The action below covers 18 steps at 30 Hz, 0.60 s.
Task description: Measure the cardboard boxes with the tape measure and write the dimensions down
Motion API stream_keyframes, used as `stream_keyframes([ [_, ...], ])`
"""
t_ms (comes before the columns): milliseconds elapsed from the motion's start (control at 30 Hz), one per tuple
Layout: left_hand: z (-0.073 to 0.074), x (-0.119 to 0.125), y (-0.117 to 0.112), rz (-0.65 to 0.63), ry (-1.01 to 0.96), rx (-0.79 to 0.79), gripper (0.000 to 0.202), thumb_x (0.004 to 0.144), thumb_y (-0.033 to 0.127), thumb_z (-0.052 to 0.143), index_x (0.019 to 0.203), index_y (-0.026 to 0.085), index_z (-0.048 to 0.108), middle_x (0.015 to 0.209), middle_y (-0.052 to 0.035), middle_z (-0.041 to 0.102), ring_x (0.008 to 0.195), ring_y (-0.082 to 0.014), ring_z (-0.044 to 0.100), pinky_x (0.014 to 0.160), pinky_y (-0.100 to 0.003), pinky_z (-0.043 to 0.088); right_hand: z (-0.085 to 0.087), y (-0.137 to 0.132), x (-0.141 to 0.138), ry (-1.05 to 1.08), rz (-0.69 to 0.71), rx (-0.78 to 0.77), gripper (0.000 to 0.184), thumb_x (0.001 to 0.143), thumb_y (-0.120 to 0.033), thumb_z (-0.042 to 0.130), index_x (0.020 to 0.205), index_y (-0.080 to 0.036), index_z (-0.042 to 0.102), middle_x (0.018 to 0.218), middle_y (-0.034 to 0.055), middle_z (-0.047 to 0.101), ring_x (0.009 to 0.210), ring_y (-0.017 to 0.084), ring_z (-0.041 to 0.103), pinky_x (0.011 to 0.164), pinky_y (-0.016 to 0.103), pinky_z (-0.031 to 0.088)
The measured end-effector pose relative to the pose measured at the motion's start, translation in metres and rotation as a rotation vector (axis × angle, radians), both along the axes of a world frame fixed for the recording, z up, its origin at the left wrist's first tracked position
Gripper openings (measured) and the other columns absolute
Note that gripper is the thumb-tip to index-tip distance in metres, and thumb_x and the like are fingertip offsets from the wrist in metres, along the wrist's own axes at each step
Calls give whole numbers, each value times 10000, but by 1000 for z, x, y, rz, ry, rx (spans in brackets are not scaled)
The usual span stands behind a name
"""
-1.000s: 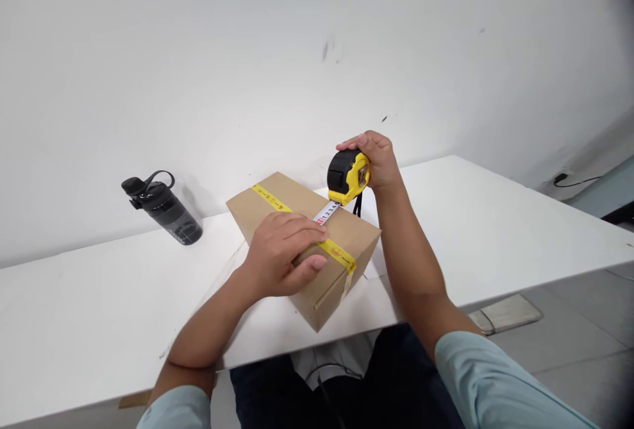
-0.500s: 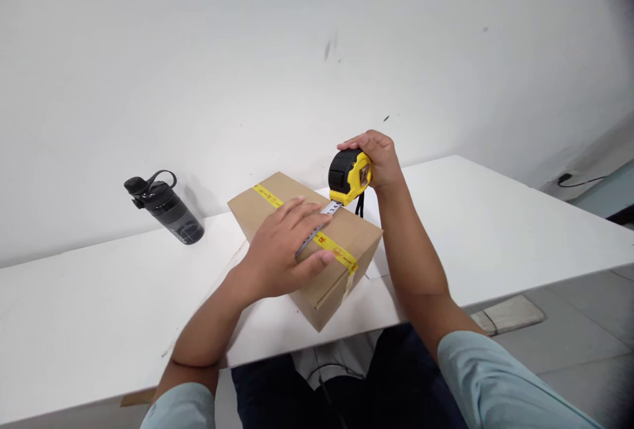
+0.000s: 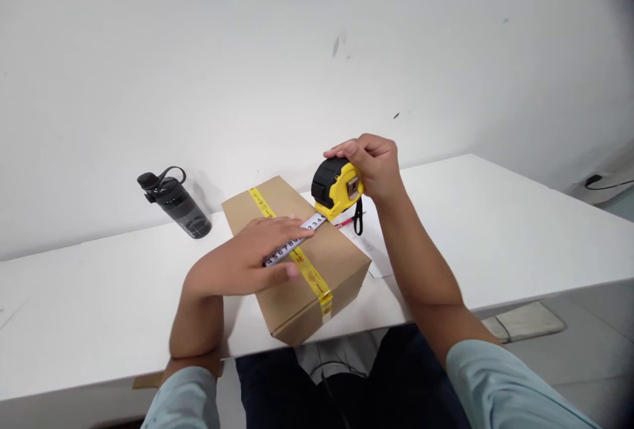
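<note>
A brown cardboard box (image 3: 327,264) sealed with a strip of yellow tape lies on the white table (image 3: 495,231). My right hand (image 3: 374,164) is closed around a yellow and black tape measure (image 3: 337,187) held just above the box's far right edge. Its white blade (image 3: 292,243) runs across the box top towards the left. My left hand (image 3: 245,259) lies over the blade's near end on the left side of the box, fingers pressed on it with the thumb under.
A dark water bottle (image 3: 174,202) lies tilted on the table at the back left, near the white wall. A sheet of paper (image 3: 369,244) with a red pen rests behind the box. The table's front edge runs just below the box.
The box has turned so its long side points more towards me. My left hand slid left across the top, pulling more blade out. The tape measure moved slightly left and lower.
</note>
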<state>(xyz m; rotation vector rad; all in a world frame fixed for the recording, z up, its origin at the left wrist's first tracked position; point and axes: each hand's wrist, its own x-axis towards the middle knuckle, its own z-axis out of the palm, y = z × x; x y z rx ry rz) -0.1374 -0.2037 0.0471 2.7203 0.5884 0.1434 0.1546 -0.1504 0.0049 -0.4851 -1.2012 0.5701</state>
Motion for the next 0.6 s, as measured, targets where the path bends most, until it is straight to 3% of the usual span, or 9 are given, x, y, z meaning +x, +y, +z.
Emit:
stream_keyframes([
  [133, 5, -9, 9, 68, -88, -63, 755, 1089, 739, 410, 1634, 236, 548, 1619, -138, 641, 1448, -334, 652, 1220, -471, 528, 1, -6, -7, 2, -43, 10, 469, 787, -656, 914, 668, -243, 725, 821, 31, 827, 817, 212, 825, 731, 337, 684],
  [267, 6, -13, 9, 254, -125, -126, 671, 1083, 735, 436, 1461, 252, 709, 1489, -88, 748, 1349, -293, 724, 1125, -390, 590, 1, -9, -5, 24, -96, -2, 493, 784, -671, 908, 655, -241, 704, 813, 30, 818, 801, 214, 818, 698, 341, 674],
  [400, 7, -17, 4, 313, -145, -100, 595, 1085, 706, 463, 1369, 285, 773, 1326, -47, 827, 1137, -258, 797, 920, -326, 636, 3, -14, -6, 39, -152, 22, 506, 795, -685, 893, 647, -252, 676, 782, 20, 794, 795, 226, 810, 746, 392, 687],
  [467, 8, -19, 4, 310, -156, -95, 583, 1092, 691, 459, 1382, 292, 770, 1313, -42, 832, 1116, -250, 799, 911, -318, 633, 6, -17, -6, 63, -190, 57, 517, 796, -689, 888, 633, -258, 655, 769, 12, 783, 783, 229, 805, 732, 401, 684],
  [600, 8, -20, 13, 260, -172, -150, 614, 1074, 728, 473, 1338, 279, 799, 1356, -62, 819, 1221, -266, 778, 1027, -348, 621, 9, -22, -1, 104, -252, 119, 503, 797, -653, 902, 620, -257, 647, 743, 12, 772, 748, 227, 795, 691, 388, 666],
])
